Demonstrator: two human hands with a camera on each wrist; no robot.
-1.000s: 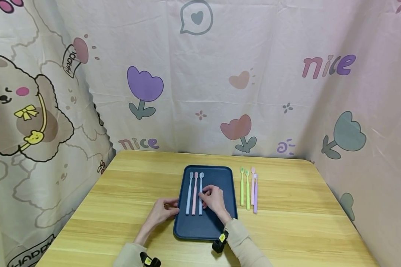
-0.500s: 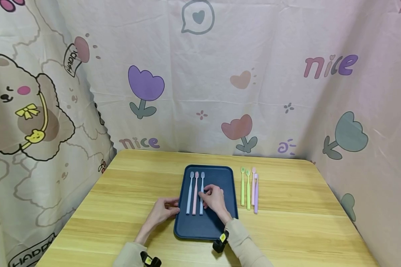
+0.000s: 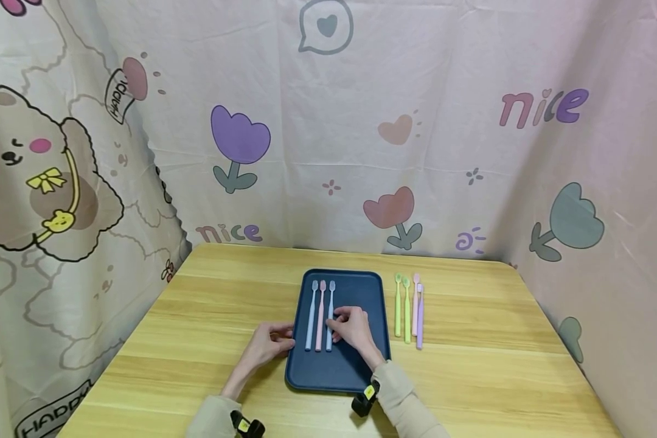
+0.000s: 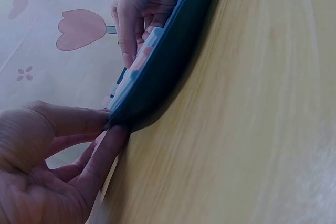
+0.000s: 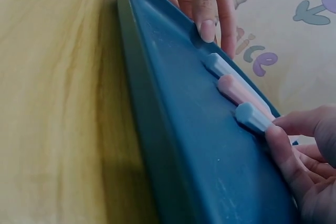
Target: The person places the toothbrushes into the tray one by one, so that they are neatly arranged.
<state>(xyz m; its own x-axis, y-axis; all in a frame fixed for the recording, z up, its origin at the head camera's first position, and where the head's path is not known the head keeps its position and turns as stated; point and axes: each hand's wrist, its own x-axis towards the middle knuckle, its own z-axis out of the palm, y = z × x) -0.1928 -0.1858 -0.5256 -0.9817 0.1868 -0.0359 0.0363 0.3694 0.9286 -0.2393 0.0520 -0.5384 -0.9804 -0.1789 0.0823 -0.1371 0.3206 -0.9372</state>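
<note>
A dark blue tray (image 3: pixel 334 374) lies on the table with three toothbrushes side by side in its left half. The leftmost is a light blue toothbrush (image 3: pixel 310 322), beside it a pink toothbrush (image 3: pixel 320 322), then a second light blue toothbrush (image 5: pixel 252 116). My right hand (image 3: pixel 354 328) pinches this last one by its handle between thumb and forefinger, low over the tray floor. At the tray's left edge my left hand (image 3: pixel 268 342) pinches the rim, with the thumb and a finger on either side of it in the left wrist view.
Right of the tray on the wooden table (image 3: pixel 471 365) lie two green toothbrushes (image 3: pixel 407 316), a pink toothbrush (image 3: pixel 415 304) and a purple toothbrush (image 3: pixel 420 322), whose heads point away from me. A patterned curtain (image 3: pixel 328 121) hangs behind the table.
The held blue toothbrush has straightened slightly, its head shifting a little right. My right hand has shifted slightly nearer to me; my left hand stays at the rim.
</note>
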